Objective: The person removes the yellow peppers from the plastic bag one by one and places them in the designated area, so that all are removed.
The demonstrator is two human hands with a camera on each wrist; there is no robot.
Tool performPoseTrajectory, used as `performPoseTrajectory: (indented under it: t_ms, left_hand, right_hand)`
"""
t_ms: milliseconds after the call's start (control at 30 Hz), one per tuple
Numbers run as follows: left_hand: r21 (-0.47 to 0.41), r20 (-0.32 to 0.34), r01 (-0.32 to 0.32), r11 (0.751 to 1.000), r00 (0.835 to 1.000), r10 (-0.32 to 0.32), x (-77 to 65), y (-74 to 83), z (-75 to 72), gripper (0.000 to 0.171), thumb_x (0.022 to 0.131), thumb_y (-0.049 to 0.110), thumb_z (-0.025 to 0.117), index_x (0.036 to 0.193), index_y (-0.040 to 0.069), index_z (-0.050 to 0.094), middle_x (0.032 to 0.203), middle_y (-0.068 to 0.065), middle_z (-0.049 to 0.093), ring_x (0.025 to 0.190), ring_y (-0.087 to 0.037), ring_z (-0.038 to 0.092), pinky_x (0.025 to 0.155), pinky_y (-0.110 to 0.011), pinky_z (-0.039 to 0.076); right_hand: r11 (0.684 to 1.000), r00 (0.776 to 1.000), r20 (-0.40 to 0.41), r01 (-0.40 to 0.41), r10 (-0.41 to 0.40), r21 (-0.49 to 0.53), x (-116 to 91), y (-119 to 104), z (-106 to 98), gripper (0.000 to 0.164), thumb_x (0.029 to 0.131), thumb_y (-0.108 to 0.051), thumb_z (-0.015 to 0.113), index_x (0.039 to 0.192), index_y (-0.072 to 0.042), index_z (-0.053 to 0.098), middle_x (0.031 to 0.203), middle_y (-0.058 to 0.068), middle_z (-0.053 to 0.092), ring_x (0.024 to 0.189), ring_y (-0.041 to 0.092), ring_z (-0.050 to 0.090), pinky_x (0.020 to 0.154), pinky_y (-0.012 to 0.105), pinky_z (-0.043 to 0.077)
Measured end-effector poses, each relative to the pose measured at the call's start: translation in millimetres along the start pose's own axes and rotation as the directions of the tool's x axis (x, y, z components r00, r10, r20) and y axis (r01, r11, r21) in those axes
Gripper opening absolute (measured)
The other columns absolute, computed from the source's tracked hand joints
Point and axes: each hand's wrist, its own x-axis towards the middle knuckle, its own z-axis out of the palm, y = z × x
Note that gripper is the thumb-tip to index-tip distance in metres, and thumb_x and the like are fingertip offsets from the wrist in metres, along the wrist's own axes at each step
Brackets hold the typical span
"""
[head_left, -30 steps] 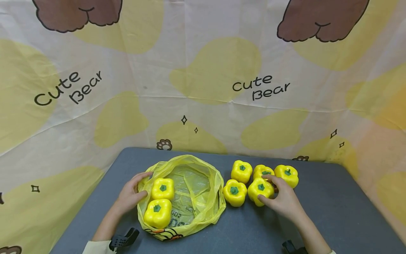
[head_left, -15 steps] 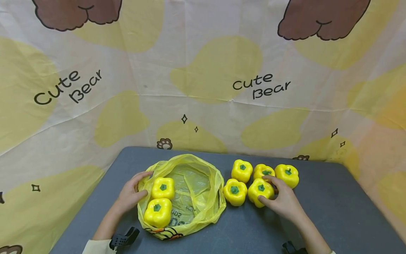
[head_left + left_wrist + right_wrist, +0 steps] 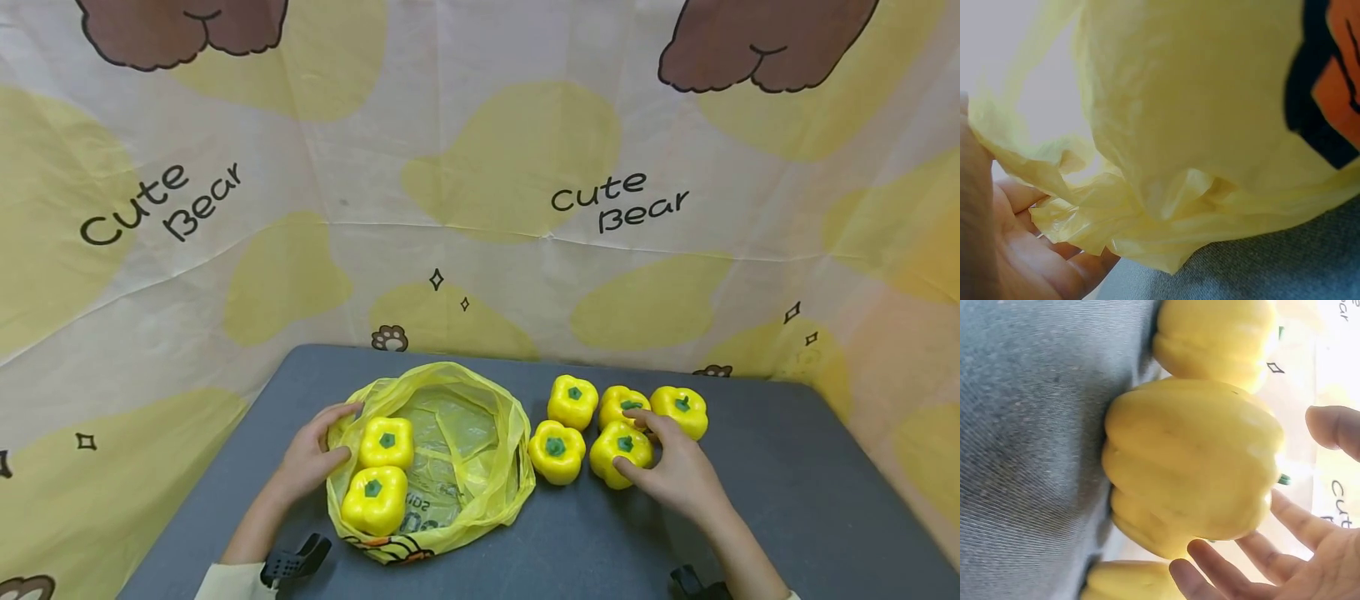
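Observation:
My left hand (image 3: 311, 450) holds the left rim of a yellow plastic bag (image 3: 502, 500), which stands wide-mouthed. In the left wrist view, fingers (image 3: 1035, 262) lie behind the thin bag edge. Two yellow bell peppers with green stems sit inside: one bell pepper (image 3: 386, 454) behind another (image 3: 382, 508). At the right, my right hand (image 3: 678, 471) spreads its thumb and fingers around a bell pepper (image 3: 641, 454) on the table. The right wrist view has the fingertips along this pepper's upper side, the thumb standing apart from it.
Several more yellow bell peppers stand close by: one bell pepper (image 3: 555, 467) between bag and right hand, another (image 3: 572, 417) behind it, one (image 3: 615, 400) at the back and one (image 3: 690, 400) at far right. A printed cloth (image 3: 480, 183) hangs behind the grey table (image 3: 810, 500).
My right hand and the pepper at its fingers have shifted slightly to the right. The left hand and the bag keep their places.

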Motion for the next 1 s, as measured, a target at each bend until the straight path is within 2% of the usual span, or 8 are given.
performPoseTrajectory:
  t_ms: [433,567,733,1000]
  left_hand:
    - [-0.017,0.006,0.009,1.0,1.0,-0.008,0.3,-1.1,-0.3,0.058,0.075,-0.009,0.058,0.132,0.0,0.054,0.138,-0.022,0.047,0.124,-0.037,0.045,0.081,-0.017,0.046]
    - [-0.022,0.012,0.009,1.0,1.0,-0.008,0.6,-1.0,0.0,0.058,0.075,-0.009,0.058,0.133,0.0,0.054,0.139,-0.022,0.046,0.125,-0.038,0.044,0.081,-0.017,0.046]
    - [-0.026,0.007,0.003,1.0,1.0,-0.003,0.7,-0.8,0.5,0.058,0.075,-0.01,0.058,0.132,-0.001,0.054,0.138,-0.023,0.046,0.125,-0.038,0.044,0.082,-0.016,0.046]
    - [-0.015,0.004,-0.01,1.0,1.0,0.01,0.9,-2.3,0.8,0.057,0.075,-0.01,0.058,0.131,-0.001,0.054,0.138,-0.023,0.047,0.125,-0.037,0.044,0.082,-0.016,0.045]
  right_hand:
    - [0.997,0.997,-0.021,0.079,-0.079,0.008,3.0,-15.4,-4.9,0.058,0.078,-0.031,0.077,0.13,-0.015,0.056,0.124,0.014,0.06,0.112,0.034,0.057,0.088,0.054,0.047]
    - [0.993,0.994,-0.027,0.11,-0.109,0.046,4.8,-21.7,-4.5,0.058,0.078,-0.028,0.077,0.13,-0.014,0.056,0.127,0.012,0.059,0.114,0.034,0.056,0.09,0.054,0.047]
    - [0.978,0.984,-0.041,0.179,-0.176,0.108,7.7,-34.0,-0.4,0.054,0.076,-0.022,0.077,0.126,-0.014,0.059,0.126,0.009,0.06,0.111,0.033,0.057,0.091,0.054,0.046]
    - [0.955,0.963,-0.072,0.268,-0.261,0.126,14.6,-56.6,9.6,0.051,0.076,-0.021,0.076,0.125,-0.02,0.061,0.121,0.002,0.062,0.104,0.025,0.059,0.083,0.046,0.048]
